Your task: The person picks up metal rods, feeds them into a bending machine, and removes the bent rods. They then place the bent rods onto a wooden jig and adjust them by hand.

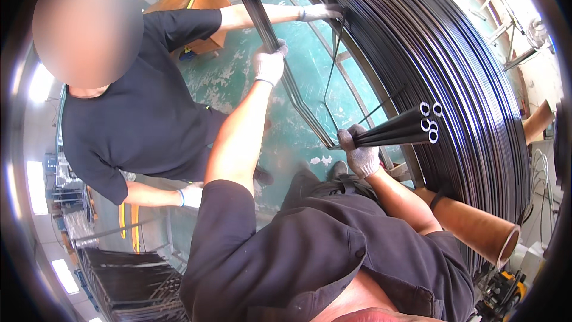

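A bundle of several bent black metal tubes [393,130] runs from the top of the view down to a bend near my right hand, then out to the right, where the open round ends show. My left hand [270,64], in a pale glove, is closed around the long upper stretch. Just past the bend, my right hand [361,154], in a greyer glove, grips the same tubes. Beyond it lies a large stack of long black tubes [453,83]. A co-worker's gloved hand [322,12] touches the stack's near edge.
A co-worker in a dark shirt [137,113] stands close on the left, the other gloved hand [192,194] lowered. A thick brown pipe [476,226] sticks out at the right. Black bent tubes [125,283] fill a lower-left rack. Behind the co-worker is a brown box [205,0].
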`<state>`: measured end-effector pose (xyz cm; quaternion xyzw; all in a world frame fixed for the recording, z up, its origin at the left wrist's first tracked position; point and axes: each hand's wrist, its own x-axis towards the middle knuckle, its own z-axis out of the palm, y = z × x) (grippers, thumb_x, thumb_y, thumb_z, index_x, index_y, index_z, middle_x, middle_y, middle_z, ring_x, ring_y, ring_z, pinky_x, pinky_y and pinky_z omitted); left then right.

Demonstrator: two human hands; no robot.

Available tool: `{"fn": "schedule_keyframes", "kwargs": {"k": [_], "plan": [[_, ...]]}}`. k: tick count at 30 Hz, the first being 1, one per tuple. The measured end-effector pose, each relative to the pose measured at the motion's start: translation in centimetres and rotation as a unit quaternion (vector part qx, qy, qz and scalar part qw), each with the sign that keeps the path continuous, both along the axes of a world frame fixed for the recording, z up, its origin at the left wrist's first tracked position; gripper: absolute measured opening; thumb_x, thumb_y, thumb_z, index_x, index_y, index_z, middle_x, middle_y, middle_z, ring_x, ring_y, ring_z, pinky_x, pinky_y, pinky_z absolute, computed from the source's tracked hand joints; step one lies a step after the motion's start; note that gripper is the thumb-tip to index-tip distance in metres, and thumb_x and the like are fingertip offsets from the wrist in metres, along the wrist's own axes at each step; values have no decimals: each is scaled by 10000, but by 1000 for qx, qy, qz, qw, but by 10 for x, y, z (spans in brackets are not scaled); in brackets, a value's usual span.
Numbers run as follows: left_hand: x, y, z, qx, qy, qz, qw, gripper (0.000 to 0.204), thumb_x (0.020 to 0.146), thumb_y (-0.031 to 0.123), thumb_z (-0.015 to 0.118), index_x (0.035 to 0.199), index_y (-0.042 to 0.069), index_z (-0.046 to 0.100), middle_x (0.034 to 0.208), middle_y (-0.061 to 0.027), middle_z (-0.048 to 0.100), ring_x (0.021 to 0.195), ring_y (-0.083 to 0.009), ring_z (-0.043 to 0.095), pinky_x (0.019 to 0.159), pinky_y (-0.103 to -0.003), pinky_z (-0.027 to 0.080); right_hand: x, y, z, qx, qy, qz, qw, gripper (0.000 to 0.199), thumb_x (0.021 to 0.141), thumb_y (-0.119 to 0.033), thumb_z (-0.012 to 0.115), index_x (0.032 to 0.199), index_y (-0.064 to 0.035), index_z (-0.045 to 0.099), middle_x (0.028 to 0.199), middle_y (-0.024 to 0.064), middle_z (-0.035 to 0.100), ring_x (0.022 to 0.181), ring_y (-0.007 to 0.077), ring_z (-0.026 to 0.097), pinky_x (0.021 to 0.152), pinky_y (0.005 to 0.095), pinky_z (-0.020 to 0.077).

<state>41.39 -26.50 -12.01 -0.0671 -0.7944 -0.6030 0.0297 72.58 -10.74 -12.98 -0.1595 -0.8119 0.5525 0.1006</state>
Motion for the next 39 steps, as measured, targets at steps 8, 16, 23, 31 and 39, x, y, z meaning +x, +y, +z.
{"fn": "schedule_keyframes", "kwargs": {"k": [8, 16, 23, 31, 39], "plan": [[-75, 7, -29, -22, -16, -65, 997, 168, 876, 123, 821, 1031, 61, 802, 984, -48, 794, 908, -152, 714, 857, -321, 547, -68, -14, -15, 24, -72, -69, 995, 329, 965, -285, 709, 792, -10, 661, 653, 95, 596, 632, 183, 556, 635, 376, 471], [-53, -35, -53, 18, -41, -122, 991, 145, 901, 12, 795, 1044, 18, 768, 969, -39, 767, 902, -126, 695, 849, -287, 555, -52, -16, -2, -22, -22, -98, 995, 246, 915, -243, 701, 768, -45, 711, 703, 178, 666, 630, 284, 672, 589, 383, 520], [-50, -32, -75, -17, -89, -88, 992, 161, 890, -18, 783, 1044, 21, 754, 951, -34, 751, 882, -133, 694, 836, -288, 562, -67, -5, -43, -33, -20, -151, 988, 298, 987, -180, 650, 740, -46, 552, 642, 52, 549, 601, 147, 513, 556, 334, 423], [-134, -6, -82, -1, -36, -87, 996, 123, 895, 103, 805, 1006, 58, 774, 937, -34, 768, 880, -148, 699, 845, -317, 547, -150, 4, -71, -128, -1, -271, 954, 341, 959, -188, 712, 693, -13, 589, 586, 77, 560, 568, 135, 536, 568, 359, 438], [-291, 11, -117, -24, -40, -153, 987, 174, 875, 37, 801, 1047, 42, 772, 965, -21, 754, 895, -145, 687, 853, -315, 548, -287, 4, -123, -70, -48, -347, 934, 355, 1042, -270, 636, 823, 9, 616, 734, 80, 659, 702, 136, 593, 667, 323, 473]]}}
